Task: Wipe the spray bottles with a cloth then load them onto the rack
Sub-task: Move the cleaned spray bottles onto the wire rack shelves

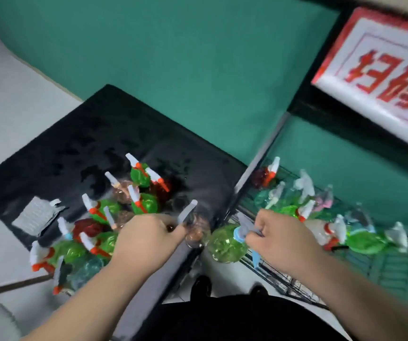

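My right hand grips the blue-and-grey spray head of a green bottle, which hangs between the table and the wire rack. My left hand curls around the neck of a clear brownish bottle with a grey trigger at the table's right edge. Several green, red and clear bottles stand grouped on the black table top. More bottles lie on the rack at the right. A grey cloth lies on the table's left part. The frame is motion-blurred.
A green wall rises behind the table and rack. A white sign with red characters hangs at the upper right. White floor lies to the left. My dark clothing fills the bottom centre.
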